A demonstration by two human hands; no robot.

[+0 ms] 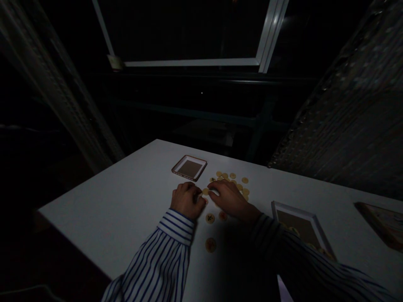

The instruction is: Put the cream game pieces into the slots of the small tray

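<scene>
Between the fingertips of my two hands is a pale, round Chinese chess piece [205, 191]. My right hand [231, 199] pinches toward it from the right, index finger and thumb at its edge. On its left, my left hand [188, 200] is curled, its index fingertip close to the same piece. A red-marked piece [206, 201] shows partly at my left thumb; the thumb hides the rest. Nearer to me lie a dark-marked piece [210, 218], a red-marked piece [223, 215] and another piece [210, 245]. Several pale pieces [244, 180] are spread beyond my right hand.
A shallow square box lid [201, 171] lies past my left hand. At right, an open box [317, 226] holds some pieces, partly behind my right sleeve. A brown-edged object [378, 222] rests farther right on the white table [126, 193]. The room is dim.
</scene>
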